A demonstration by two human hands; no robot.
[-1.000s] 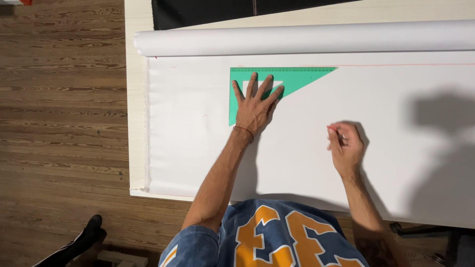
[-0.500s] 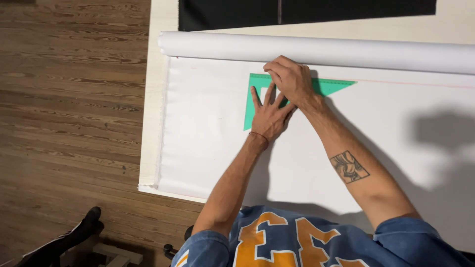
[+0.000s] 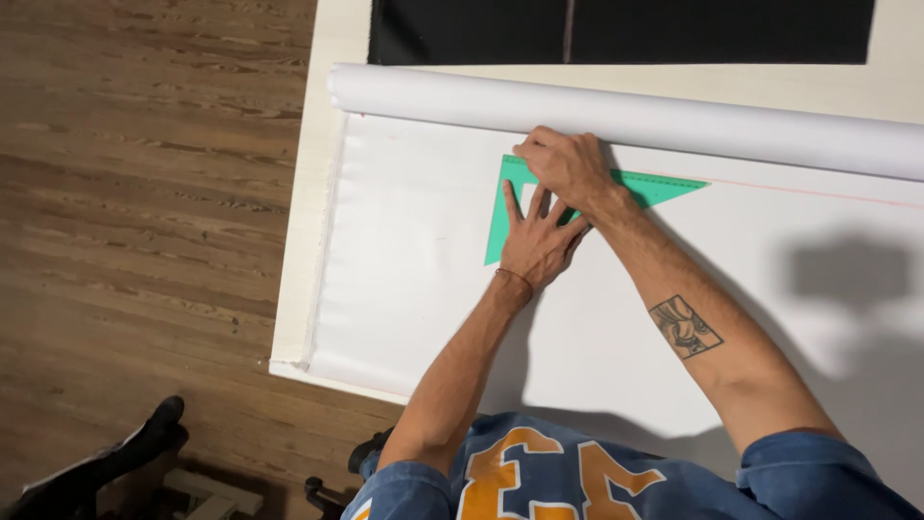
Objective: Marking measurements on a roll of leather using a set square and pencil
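A green triangular ruler (image 3: 657, 186) lies flat on a white sheet (image 3: 404, 279), just below the sheet's rolled-up part (image 3: 731, 123). My left hand (image 3: 535, 241) presses on the ruler with its fingers spread. My right hand (image 3: 570, 169) crosses over it to the ruler's top left corner, next to the roll. Its fingers are pinched together, as around a small red pencil, and they hide the tip. A thin red line (image 3: 818, 191) runs right from the ruler along the sheet.
The sheet lies on a pale table (image 3: 300, 250), whose left edge drops to a wooden floor (image 3: 144, 193). A black panel (image 3: 626, 29) lies at the table's far side. A dark shoe (image 3: 144, 438) shows at the lower left. A shadow falls on the sheet's right part.
My right hand has moved from the sheet's lower right up and left to the ruler's top corner, crossing over my left hand. The left hand stays pressed on the ruler.
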